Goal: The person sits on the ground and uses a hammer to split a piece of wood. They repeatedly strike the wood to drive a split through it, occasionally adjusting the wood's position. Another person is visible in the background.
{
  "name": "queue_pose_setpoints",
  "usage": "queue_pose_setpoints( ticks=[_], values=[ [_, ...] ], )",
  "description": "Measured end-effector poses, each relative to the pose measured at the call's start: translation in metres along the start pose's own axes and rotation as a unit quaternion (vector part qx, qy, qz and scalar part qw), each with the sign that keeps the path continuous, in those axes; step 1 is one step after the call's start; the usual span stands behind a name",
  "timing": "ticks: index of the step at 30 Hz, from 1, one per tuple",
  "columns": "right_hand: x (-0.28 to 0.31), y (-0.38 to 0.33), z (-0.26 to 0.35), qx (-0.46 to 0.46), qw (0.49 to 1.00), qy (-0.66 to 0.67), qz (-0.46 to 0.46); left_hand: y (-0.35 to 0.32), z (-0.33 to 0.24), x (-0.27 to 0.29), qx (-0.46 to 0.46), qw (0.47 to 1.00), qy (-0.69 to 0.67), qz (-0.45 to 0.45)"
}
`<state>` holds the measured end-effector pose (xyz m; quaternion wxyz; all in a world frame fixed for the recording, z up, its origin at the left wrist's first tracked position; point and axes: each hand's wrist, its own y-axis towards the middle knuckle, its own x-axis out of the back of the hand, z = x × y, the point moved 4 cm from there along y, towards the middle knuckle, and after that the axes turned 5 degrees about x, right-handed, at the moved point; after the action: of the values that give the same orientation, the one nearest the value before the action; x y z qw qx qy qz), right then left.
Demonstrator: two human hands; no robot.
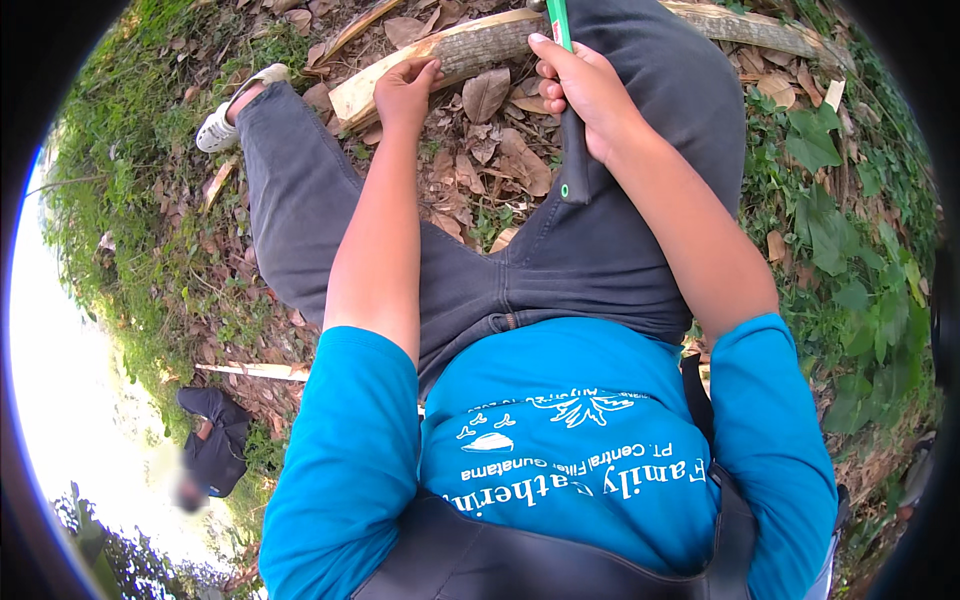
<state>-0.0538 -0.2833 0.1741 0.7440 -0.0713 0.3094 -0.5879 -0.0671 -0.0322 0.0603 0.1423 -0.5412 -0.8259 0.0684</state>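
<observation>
My right hand [592, 95] is wrapped round the black grip of a green-shafted hammer [574, 155], thumb laid along the shaft. Only a bit of metal shows at its far end, at the top of the picture; the rest of the head is cut off. A barked piece of wood [470, 50] with a pale, split left end lies across the ground between my legs. Over that pale end, my left hand [404, 95] is closed, thumb and fingertips pinched together against or just above the wood. Whatever the pinch may hold is too small to make out.
Dry brown leaves [487, 95] cover the ground around the wood. Another branch [760, 32] extends beyond my right leg. Green leafy plants [825, 235] grow on the right. A thin pale stick [255, 370] lies at left, near another person [218, 440] in dark clothes.
</observation>
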Motion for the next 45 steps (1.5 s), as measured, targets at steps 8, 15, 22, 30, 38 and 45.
queue_pose_setpoints(
  ticks=[8, 15, 22, 30, 38, 45],
  values=[
    [-0.003, 0.009, -0.015, -0.043, 0.998, -0.032, -0.031, 0.032, 0.008, -0.004, -0.075, 0.977, 0.200, 0.011],
    [-0.011, 0.013, -0.021, -0.065, 0.995, -0.075, -0.027, 0.039, 0.017, -0.008, -0.144, 0.958, 0.245, 0.031],
    [-0.006, 0.015, -0.027, -0.070, 0.992, -0.096, -0.034, 0.035, 0.018, -0.011, -0.169, 0.957, 0.235, 0.014],
    [-0.004, 0.017, -0.029, -0.071, 0.989, -0.121, -0.038, 0.035, 0.030, -0.012, -0.096, 0.975, 0.196, 0.046],
    [-0.007, 0.016, -0.030, -0.077, 0.986, -0.142, -0.040, 0.044, 0.041, -0.010, -0.088, 0.979, 0.181, 0.032],
    [-0.009, 0.016, -0.032, -0.084, 0.984, -0.150, -0.040, 0.045, 0.046, -0.011, -0.089, 0.985, 0.146, 0.030]
  ],
)
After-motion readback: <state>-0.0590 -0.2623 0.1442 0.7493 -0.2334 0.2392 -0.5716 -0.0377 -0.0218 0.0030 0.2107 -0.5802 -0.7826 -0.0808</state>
